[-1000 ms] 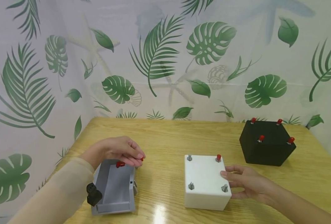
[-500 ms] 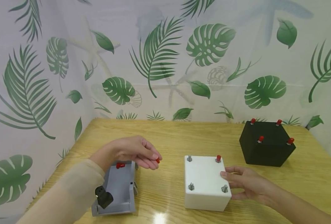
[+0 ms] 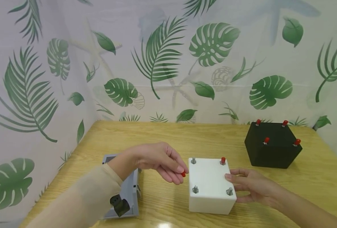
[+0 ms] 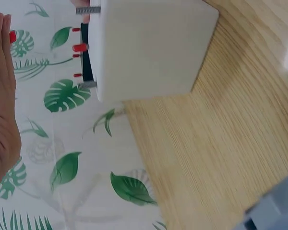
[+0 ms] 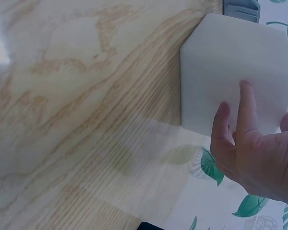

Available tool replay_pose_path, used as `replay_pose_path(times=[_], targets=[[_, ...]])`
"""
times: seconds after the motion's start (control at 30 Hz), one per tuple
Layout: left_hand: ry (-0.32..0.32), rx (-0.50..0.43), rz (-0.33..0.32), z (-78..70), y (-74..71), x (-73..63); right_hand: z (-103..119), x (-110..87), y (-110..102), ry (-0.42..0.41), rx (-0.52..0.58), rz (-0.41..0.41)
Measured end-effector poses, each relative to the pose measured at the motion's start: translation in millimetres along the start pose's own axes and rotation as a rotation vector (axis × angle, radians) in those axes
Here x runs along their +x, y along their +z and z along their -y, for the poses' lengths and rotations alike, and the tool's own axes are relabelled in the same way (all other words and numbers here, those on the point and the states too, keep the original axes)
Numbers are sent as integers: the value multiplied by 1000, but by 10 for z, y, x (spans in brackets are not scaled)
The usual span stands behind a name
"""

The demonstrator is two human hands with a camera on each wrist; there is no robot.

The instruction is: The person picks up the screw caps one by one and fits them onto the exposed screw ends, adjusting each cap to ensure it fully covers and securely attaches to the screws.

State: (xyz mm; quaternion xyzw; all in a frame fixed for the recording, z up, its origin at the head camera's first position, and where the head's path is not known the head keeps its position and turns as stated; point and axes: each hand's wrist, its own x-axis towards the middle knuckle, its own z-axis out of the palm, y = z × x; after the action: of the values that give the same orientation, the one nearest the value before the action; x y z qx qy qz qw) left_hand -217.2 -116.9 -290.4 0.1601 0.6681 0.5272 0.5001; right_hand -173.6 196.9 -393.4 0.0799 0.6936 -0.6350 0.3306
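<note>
My left hand (image 3: 162,161) pinches a small red cap (image 3: 183,174) between thumb and fingertips, just left of a white block (image 3: 209,177). Threaded metal bolts stand up from the block's top corners; the back right one wears a red cap (image 3: 223,161), while the front left bolt (image 3: 195,189) and front right bolt (image 3: 229,191) are bare, like the back left one. My right hand (image 3: 251,186) rests against the block's right side, thumb at the top edge. In the right wrist view its extended fingers (image 5: 247,105) touch the block's side face.
A grey tray (image 3: 134,202) lies on the wooden table (image 3: 157,133) at left, partly hidden by the left forearm. At the back right stands a black block (image 3: 274,155) with red caps on its bolts. A leaf-patterned cloth (image 3: 162,104) hangs behind.
My left hand has moved right, from over the grey tray to the white block's left edge, carrying the red cap. The right hand and both blocks have stayed in place.
</note>
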Motion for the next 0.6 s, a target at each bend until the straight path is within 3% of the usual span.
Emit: replay_pose_path(times=[0.27, 0.6], targets=[[8, 58, 42, -110, 196, 240, -1, -16, -15, 2, -4, -13], [-43, 83, 63, -262, 464, 592, 8, -9, -10, -1, -11, 0]])
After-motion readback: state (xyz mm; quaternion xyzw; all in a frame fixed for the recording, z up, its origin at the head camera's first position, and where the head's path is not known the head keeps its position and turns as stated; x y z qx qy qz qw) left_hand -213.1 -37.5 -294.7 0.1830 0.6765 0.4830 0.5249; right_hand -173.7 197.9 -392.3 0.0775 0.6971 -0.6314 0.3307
